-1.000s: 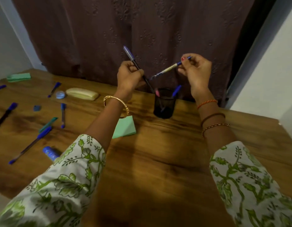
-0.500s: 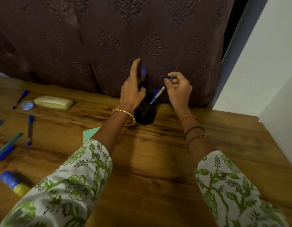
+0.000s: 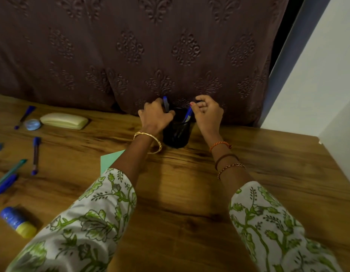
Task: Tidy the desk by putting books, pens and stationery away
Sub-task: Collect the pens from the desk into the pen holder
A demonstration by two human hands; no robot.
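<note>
Left fingers (image 3: 168,114): curled over the near left rim of the pen cup, right beside a blue pen; I cannot tell if they grip the pen or the cup.
Right fingers (image 3: 197,107): pinched on the top of another blue pen.
Left hand (image 3: 154,116): at the left side of the cup, palm down, with a gold bangle (image 3: 148,141) on the wrist.
Right hand (image 3: 208,113): at the right side of the cup, with thread bands (image 3: 227,160) on the wrist.
Pen by left hand (image 3: 165,103): stands almost straight up in the cup, its tip poking above the hand.
Pen in right hand (image 3: 187,114): leans to the right, its low end inside the cup.
Pen cup (image 3: 177,134): black mesh, upright on the desk, close to the brown curtain (image 3: 130,46), between the two hands.
Sleeves (image 3: 87,222): white with green leaves, on both arms.
Green paper (image 3: 109,159): flat on the desk, partly hidden under the left arm.
Loose pens (image 3: 35,154): several blue and teal ones lie on the left side of the desk, well apart from the cup.
Cream case (image 3: 64,120): lies at the back left, just beside a small round blue thing (image 3: 32,124).
Glue stick (image 3: 18,221): blue and yellow, lying on its side at the near left.
Desk (image 3: 189,193): brown wood.
</note>
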